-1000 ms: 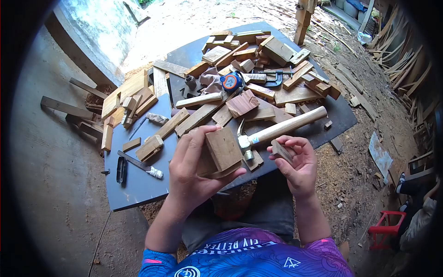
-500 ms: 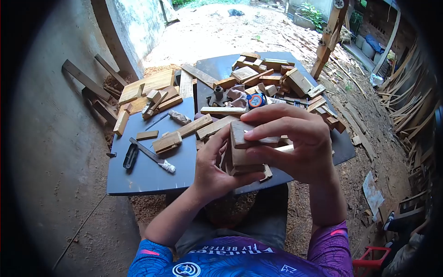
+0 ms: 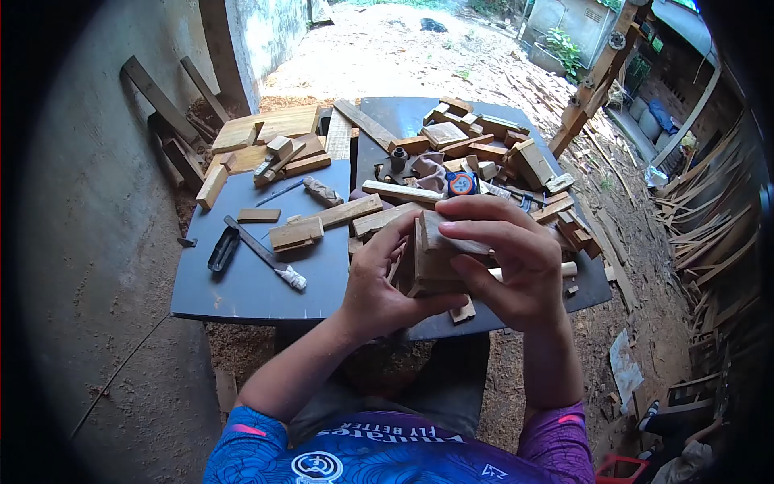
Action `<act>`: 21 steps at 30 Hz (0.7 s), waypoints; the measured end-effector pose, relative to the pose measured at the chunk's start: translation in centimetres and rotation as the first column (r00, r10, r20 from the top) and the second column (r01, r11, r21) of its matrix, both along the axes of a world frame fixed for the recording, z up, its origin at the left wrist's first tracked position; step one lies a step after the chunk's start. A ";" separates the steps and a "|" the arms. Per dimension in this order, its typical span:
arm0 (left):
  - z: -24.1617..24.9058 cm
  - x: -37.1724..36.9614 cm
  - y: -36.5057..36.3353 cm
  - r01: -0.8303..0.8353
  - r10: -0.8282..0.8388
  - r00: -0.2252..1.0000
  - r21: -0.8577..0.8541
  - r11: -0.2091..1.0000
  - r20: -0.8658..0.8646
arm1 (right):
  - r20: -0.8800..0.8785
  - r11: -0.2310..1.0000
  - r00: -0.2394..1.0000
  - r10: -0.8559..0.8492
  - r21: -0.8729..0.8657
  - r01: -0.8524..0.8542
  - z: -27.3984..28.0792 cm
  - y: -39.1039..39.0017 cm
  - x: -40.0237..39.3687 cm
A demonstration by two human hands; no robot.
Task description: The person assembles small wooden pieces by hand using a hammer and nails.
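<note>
My left hand (image 3: 375, 282) is wrapped round a squared wooden block (image 3: 435, 274), fingers behind it and thumb along its underside. On top of the block sits a smaller wooden piece (image 3: 455, 234), pinched by my right hand (image 3: 520, 262) between thumb and fingers. The two pieces touch; whether they are joined cannot be seen. Below them a small wood offcut (image 3: 463, 310) lies at the table's edge. To the left are a chisel-like tool with a wrapped handle (image 3: 292, 277) and a black tray-shaped object (image 3: 223, 249).
Cut wood blocks (image 3: 476, 149) pile up on the dark table (image 3: 258, 300). Among them are a blue tape measure (image 3: 460, 184) and a cloth (image 3: 429, 172). A wooden post (image 3: 592, 89) stands at back right. A wall (image 3: 105, 242) borders the left. Another person (image 3: 685, 456) is at lower right.
The view has shifted slightly. The upper wooden piece has turned a little on the block, and my right hand has tilted with it. Both hands keep their hold.
</note>
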State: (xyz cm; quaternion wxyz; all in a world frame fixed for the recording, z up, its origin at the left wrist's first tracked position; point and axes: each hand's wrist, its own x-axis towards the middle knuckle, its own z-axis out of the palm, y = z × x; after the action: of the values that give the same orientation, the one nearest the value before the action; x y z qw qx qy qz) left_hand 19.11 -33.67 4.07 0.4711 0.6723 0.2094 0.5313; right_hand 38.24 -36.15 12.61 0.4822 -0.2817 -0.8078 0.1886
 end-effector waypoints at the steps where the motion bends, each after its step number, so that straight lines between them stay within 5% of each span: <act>1: -0.1 -0.1 0.1 -0.042 0.042 0.999 0.038 0.998 0.010 | -0.092 0.998 0.996 -0.002 -0.057 -0.003 -0.3 -0.1 -0.3; 6: 0.8 -1.3 0.1 -0.174 0.194 0.937 -0.094 0.980 0.289 | -0.407 0.968 0.911 -0.070 -0.249 -0.037 -1.7 -1.2 0.4; 10: 1.6 -5.8 1.5 -0.544 0.504 0.801 0.042 0.838 0.323 | -0.434 0.925 0.883 -0.177 -0.380 -0.001 -5.9 -2.2 1.9; 13: 2.7 -9.6 1.6 -0.734 0.691 0.679 0.257 0.629 0.247 | -0.185 0.875 0.934 -0.307 -0.440 0.200 -10.9 -3.2 1.5; 14: 3.0 -10.6 1.9 -0.714 0.735 0.658 0.446 0.539 0.166 | -0.003 0.886 0.933 -0.361 -0.312 0.342 -12.2 -3.6 1.1; 15: 3.7 -10.9 2.2 -0.714 0.738 0.657 0.446 0.541 0.157 | 0.075 0.877 0.920 -0.383 -0.282 0.388 -13.0 -4.2 0.3; 17: 5.0 -11.3 2.6 -0.357 0.643 0.696 0.623 0.696 -0.319 | 0.123 0.880 0.927 -0.355 -0.292 0.375 -14.8 -4.8 -0.8; 21: 2.9 -10.8 3.9 -0.142 0.618 0.485 0.642 0.754 -0.618 | 0.135 0.868 0.926 -0.353 -0.322 0.378 -17.1 -4.7 -2.1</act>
State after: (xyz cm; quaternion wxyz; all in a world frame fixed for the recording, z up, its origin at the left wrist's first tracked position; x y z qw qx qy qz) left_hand 8.30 -29.81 7.01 -0.0082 0.8670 0.4001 0.2970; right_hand 36.09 -40.83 -4.49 0.4236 -0.5153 -0.7114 0.2211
